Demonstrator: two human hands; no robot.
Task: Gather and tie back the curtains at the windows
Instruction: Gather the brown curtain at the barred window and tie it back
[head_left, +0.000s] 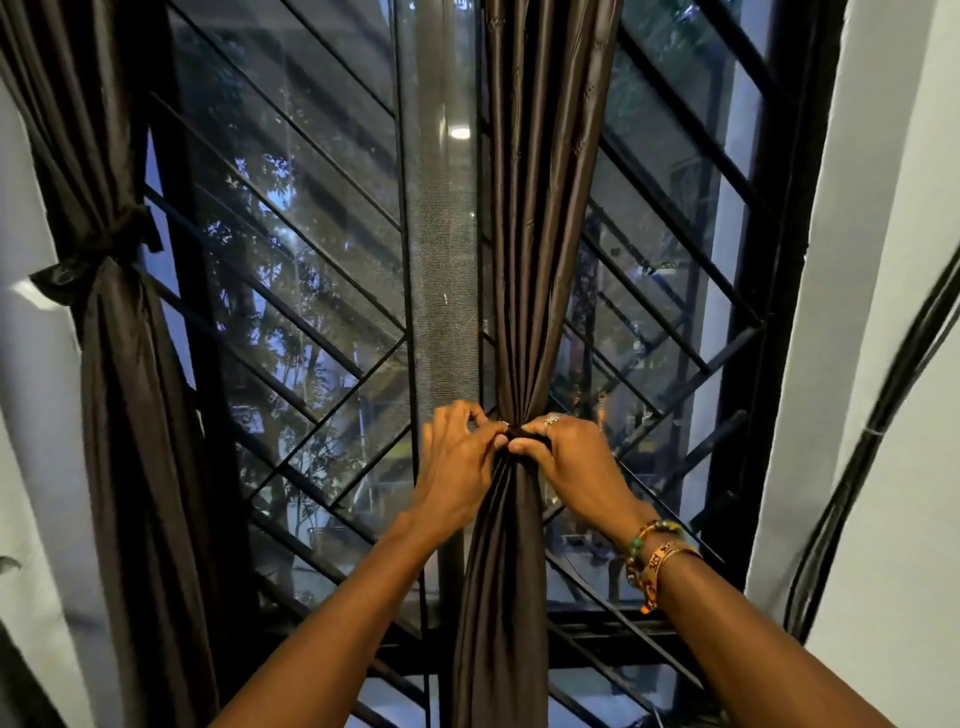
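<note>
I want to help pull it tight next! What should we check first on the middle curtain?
1. The middle curtain is gathered into one narrow bunch: ok.
2. The left hand pinches the tie at the bunch: ok.
3. The right hand pinches the tie from the other side: ok.
4. The knot is finished: cannot tell, the fingers hide it.
5. The left curtain is already tied back: ok.

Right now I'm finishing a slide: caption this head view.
Left hand and right hand pinch the gathered centre curtain; side curtain already tied.
</note>
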